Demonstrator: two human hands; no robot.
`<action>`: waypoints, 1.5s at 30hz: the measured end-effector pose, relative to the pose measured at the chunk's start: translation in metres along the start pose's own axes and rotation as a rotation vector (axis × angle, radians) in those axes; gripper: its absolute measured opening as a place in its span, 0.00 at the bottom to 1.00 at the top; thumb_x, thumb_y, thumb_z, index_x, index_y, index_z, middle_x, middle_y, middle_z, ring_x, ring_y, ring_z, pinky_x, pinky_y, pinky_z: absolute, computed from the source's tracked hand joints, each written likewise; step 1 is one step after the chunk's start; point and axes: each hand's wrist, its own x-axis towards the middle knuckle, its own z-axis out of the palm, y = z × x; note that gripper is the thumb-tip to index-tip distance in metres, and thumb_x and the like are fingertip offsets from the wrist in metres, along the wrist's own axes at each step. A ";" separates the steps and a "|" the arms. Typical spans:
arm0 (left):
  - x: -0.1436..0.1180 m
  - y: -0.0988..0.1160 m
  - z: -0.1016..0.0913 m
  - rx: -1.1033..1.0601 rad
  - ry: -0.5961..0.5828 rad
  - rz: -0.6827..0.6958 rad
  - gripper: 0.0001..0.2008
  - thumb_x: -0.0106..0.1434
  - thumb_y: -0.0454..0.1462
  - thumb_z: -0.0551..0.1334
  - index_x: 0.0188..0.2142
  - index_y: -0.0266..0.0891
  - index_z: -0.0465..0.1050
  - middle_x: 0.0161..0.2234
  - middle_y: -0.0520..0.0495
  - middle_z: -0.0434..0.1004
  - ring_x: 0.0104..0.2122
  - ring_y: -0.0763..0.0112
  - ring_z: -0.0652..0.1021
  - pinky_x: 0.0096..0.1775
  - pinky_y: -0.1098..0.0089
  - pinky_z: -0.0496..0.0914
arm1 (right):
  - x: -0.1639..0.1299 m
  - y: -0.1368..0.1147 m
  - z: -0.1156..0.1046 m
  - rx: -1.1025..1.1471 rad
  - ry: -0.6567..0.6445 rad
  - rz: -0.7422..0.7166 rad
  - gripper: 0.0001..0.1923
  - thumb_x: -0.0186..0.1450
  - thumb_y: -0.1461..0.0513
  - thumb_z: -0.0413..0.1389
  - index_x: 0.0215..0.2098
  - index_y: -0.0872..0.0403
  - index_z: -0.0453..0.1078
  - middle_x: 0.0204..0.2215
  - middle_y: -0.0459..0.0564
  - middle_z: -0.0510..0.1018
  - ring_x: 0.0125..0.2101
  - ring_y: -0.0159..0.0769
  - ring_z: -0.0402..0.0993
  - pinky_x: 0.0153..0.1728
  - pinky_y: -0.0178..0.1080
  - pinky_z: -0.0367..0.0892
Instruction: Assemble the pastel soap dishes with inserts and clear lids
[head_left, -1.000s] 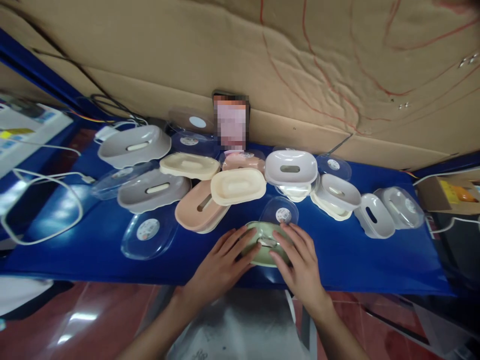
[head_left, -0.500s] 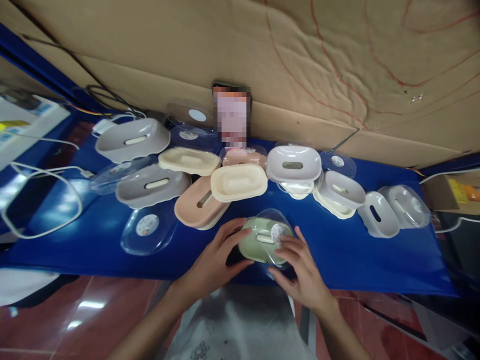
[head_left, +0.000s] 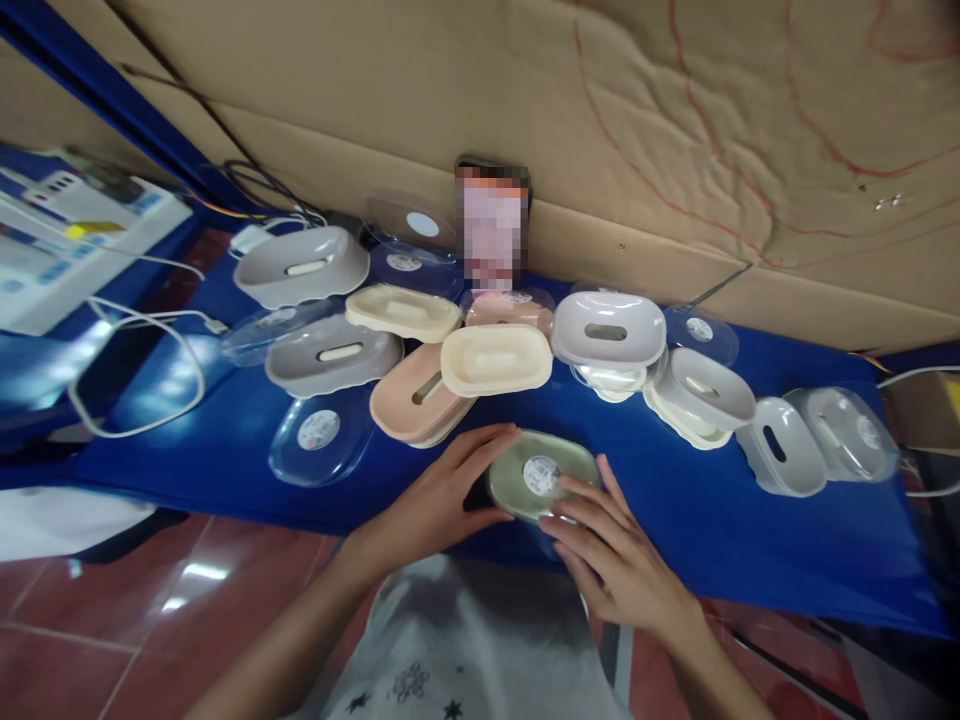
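A pale green soap box (head_left: 517,480) lies near the front edge of the blue table (head_left: 705,520), with a clear lid (head_left: 559,462) bearing a round white sticker on top of it. My left hand (head_left: 439,495) holds the box's left side, fingers spread along its edge. My right hand (head_left: 611,545) rests its fingertips on the lid's right and front edge. Both hands are on the same box.
Grey, cream, pink and white soap dish parts (head_left: 495,360) and loose clear lids (head_left: 322,440) lie in a row behind. A phone (head_left: 491,220) leans on the cardboard wall (head_left: 600,120). White cables (head_left: 142,370) and a printed box (head_left: 67,230) sit left.
The clear lid, which lay behind the green box a second ago, was brought over it and now sits flat on top. My right hand moved with it.
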 end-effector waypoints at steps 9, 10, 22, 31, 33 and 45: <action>0.000 0.000 -0.004 0.050 -0.005 0.001 0.47 0.69 0.45 0.73 0.78 0.61 0.46 0.73 0.42 0.61 0.71 0.51 0.69 0.70 0.44 0.68 | -0.002 0.018 0.018 -0.084 0.026 0.091 0.32 0.75 0.60 0.60 0.75 0.48 0.62 0.75 0.55 0.64 0.78 0.52 0.50 0.71 0.62 0.64; 0.000 0.000 -0.004 0.055 0.000 0.006 0.47 0.69 0.46 0.73 0.78 0.60 0.47 0.73 0.41 0.62 0.71 0.51 0.69 0.69 0.44 0.68 | -0.002 0.019 0.017 -0.067 0.027 0.087 0.32 0.75 0.59 0.60 0.75 0.47 0.62 0.75 0.55 0.64 0.77 0.52 0.51 0.71 0.62 0.65; -0.002 0.002 0.002 0.119 0.033 0.031 0.44 0.72 0.49 0.69 0.78 0.58 0.45 0.73 0.40 0.62 0.71 0.51 0.69 0.68 0.44 0.70 | 0.001 0.020 0.021 -0.103 0.035 0.136 0.31 0.73 0.59 0.64 0.72 0.45 0.66 0.70 0.57 0.70 0.75 0.55 0.57 0.66 0.61 0.73; -0.016 -0.008 0.007 0.314 0.262 0.149 0.30 0.78 0.44 0.62 0.75 0.53 0.57 0.71 0.39 0.67 0.65 0.52 0.77 0.59 0.53 0.80 | -0.059 0.071 -0.100 -0.551 0.518 0.396 0.42 0.66 0.57 0.72 0.74 0.41 0.62 0.69 0.58 0.70 0.69 0.61 0.68 0.67 0.66 0.68; -0.012 -0.013 0.010 0.366 0.270 0.196 0.26 0.77 0.42 0.61 0.72 0.53 0.62 0.69 0.40 0.70 0.63 0.52 0.79 0.59 0.53 0.80 | -0.076 0.113 -0.142 -0.646 0.594 0.556 0.39 0.68 0.56 0.70 0.73 0.46 0.65 0.71 0.62 0.68 0.70 0.60 0.65 0.71 0.62 0.63; -0.006 -0.020 0.014 0.436 0.270 0.284 0.17 0.77 0.39 0.62 0.63 0.48 0.75 0.62 0.41 0.77 0.57 0.56 0.82 0.56 0.55 0.81 | -0.083 0.264 -0.188 -0.539 0.177 0.600 0.30 0.68 0.59 0.68 0.66 0.59 0.73 0.65 0.67 0.76 0.71 0.53 0.66 0.71 0.53 0.59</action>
